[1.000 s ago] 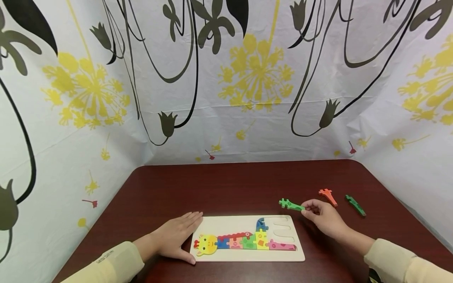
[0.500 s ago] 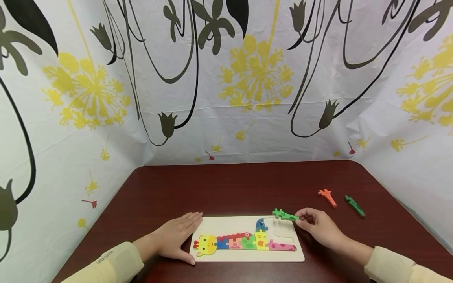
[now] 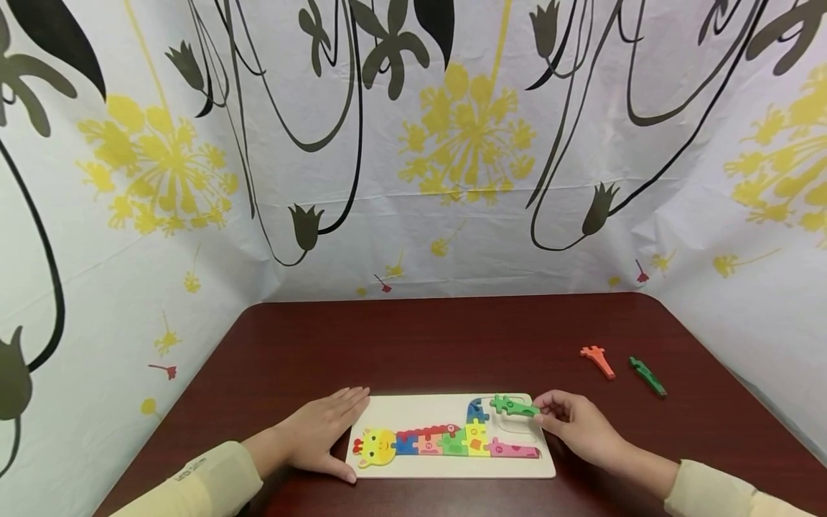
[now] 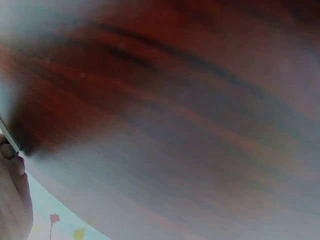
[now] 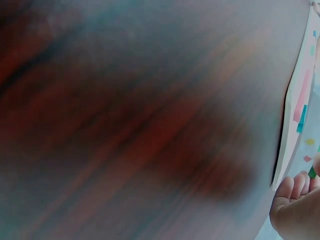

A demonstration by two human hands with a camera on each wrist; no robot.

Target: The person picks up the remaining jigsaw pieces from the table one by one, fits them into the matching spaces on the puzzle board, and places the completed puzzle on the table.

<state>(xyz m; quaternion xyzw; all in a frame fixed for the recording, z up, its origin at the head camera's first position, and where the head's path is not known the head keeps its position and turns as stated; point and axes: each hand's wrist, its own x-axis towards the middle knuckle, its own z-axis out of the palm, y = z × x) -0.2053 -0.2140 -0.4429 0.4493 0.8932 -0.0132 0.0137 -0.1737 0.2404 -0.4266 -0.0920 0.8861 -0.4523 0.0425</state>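
A cream wooden puzzle board [image 3: 426, 411] lies on the table with a giraffe of coloured pieces, its yellow head [image 3: 377, 447] at the left end. My left hand [image 3: 323, 433] rests with fingers stretched along the board's left edge, and in the left wrist view only a bit of that hand [image 4: 14, 200] shows. Between thumb and fingers my right hand [image 3: 575, 424] pinches a green puzzle piece [image 3: 513, 406] by its right end, over the board's upper right outlines beside the blue piece [image 3: 477, 411]. In the right wrist view the right hand [image 5: 297, 205] is at the board's corner.
An orange puzzle piece [image 3: 598, 361] and a dark green puzzle piece [image 3: 648, 376] lie on the dark red-brown table [image 3: 413, 337], beyond my right hand. A pink piece [image 3: 515, 449] sits in the board's lower right. Patterned white cloth [image 3: 388, 172] hangs around the table.
My right hand has carried the green piece left and toward me, from beyond the board's corner to over its upper right outlines. The left hand stays at the board's edge.
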